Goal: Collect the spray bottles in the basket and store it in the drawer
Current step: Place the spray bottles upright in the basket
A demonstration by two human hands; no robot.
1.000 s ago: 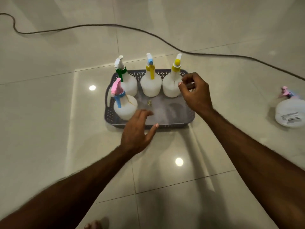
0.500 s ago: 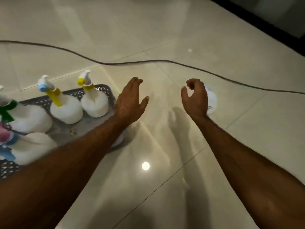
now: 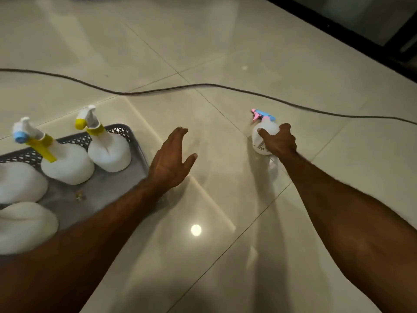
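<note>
Now the right hand (image 3: 279, 142) has reached the last spray bottle (image 3: 262, 134) on the floor (image 3: 225, 53) at 2 o'clock, and its fingers (image 3: 262, 132) wrap around it. The left hand (image 3: 172, 159) hangs loose and holds nothing beside the basket (image 3: 126, 134) at 9 o'clock, where four bottles stand. Next, I think, the bottle must be lifted and set in the basket's free spot.

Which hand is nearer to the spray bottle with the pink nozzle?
Right. The right hand grips that bottle; the left hand hovers open, apart from it, beside the basket.
</note>
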